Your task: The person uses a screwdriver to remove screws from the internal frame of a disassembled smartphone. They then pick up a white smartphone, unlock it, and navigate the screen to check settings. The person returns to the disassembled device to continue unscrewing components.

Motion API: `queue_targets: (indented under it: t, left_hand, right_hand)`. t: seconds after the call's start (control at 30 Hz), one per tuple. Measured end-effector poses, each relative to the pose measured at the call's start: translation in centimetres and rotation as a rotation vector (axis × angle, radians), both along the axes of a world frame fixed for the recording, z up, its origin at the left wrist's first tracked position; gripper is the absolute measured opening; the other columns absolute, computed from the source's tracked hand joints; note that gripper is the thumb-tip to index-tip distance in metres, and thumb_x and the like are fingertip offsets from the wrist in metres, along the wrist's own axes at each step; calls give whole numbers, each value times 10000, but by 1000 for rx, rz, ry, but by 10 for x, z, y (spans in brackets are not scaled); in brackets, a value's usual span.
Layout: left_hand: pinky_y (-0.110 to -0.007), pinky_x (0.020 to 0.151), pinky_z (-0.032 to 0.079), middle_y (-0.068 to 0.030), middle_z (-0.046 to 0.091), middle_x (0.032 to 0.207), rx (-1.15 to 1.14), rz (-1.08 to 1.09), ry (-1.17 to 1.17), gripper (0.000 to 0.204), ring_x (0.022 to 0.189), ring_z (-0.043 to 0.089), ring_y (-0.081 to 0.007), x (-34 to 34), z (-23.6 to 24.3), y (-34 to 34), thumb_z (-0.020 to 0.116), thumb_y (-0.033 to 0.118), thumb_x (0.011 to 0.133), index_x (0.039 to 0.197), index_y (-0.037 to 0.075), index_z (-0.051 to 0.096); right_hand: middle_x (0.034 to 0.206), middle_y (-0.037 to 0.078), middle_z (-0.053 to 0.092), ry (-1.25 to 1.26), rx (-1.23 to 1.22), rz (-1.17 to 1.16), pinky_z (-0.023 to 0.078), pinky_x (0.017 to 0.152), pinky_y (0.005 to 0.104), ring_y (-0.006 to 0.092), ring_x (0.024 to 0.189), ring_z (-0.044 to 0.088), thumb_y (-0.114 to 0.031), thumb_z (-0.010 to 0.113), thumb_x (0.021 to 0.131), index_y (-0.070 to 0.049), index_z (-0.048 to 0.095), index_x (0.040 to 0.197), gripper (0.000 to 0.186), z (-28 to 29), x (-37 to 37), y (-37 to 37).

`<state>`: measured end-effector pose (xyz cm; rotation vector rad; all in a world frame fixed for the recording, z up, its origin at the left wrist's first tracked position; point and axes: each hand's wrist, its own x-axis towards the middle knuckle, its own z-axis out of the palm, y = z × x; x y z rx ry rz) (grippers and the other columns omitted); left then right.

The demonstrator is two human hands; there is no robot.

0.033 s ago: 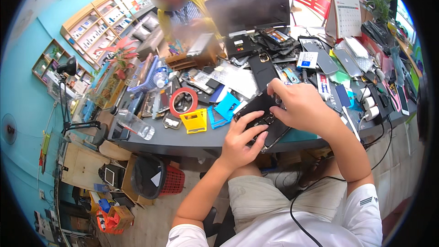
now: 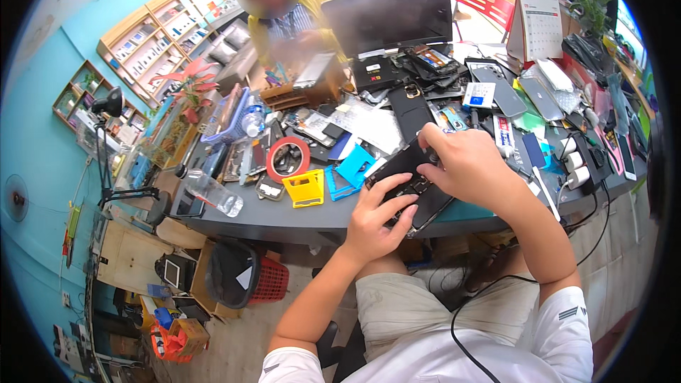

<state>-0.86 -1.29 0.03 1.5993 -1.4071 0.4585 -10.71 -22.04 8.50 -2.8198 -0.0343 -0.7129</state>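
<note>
A black smartphone point(image 2: 433, 203), opened so that inner parts show, lies tilted at the desk's near edge. My left hand point(image 2: 376, 220) holds it by the lower left side, its fingers reaching over the face and the thumb near the bottom. Over the phone's upper right part, my right hand point(image 2: 464, 163) is closed in a pinch. Something small and dark shows between those fingertips, too covered to name. Just beyond the phone lies a long black phone housing point(image 2: 410, 108). Left of my left hand are a blue phone stand point(image 2: 352, 168) and a yellow phone stand point(image 2: 303, 189).
Red tape roll point(image 2: 269, 163), plastic bottle point(image 2: 213, 191) and desk lamp point(image 2: 108, 103) stand left. A monitor point(image 2: 390, 18) rises behind piled phone parts. White chargers point(image 2: 576, 174) sit right, with a black cable point(image 2: 454, 319) across my lap. Opposite sits a person in yellow point(image 2: 319, 10).
The whole view has shifted very slightly. Both hands keep the same place on the smartphone, and nothing else has visibly moved.
</note>
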Motion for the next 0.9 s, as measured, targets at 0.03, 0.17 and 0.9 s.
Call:
queue_targets:
  t: [0.03, 0.17, 0.9]
  left_hand:
    - [-396, 973, 517, -135, 727, 1317, -8, -5, 6, 207, 1096, 696, -304, -1, 0, 1, 815, 37, 817, 1021, 65, 825]
    - [-383, 945, 514, -134, 725, 1316, -15, 2, -3, 214, 1083, 697, -295, -4, 2, 2, 814, 33, 808, 1019, 68, 820]
    - [-375, 931, 510, -131, 725, 1309, -9, 15, -4, 216, 1071, 708, -289, -6, 1, -1, 810, 28, 815, 1025, 76, 819]
  right_hand:
    - [833, 104, 740, 80, -25, -64, 538, 677, 459, 349, 755, 735, -277, 854, 871, -92, 592, 1119, 405, 1, -2, 3]
    - [781, 171, 717, -16, 10, 6, 535, 655, 481, 393, 776, 729, -317, 814, 875, -52, 527, 1036, 423, 3, -6, 4]
    - [790, 172, 723, 41, 12, -46, 534, 646, 516, 415, 756, 728, -198, 759, 862, -47, 549, 1124, 369, 1, -5, 6]
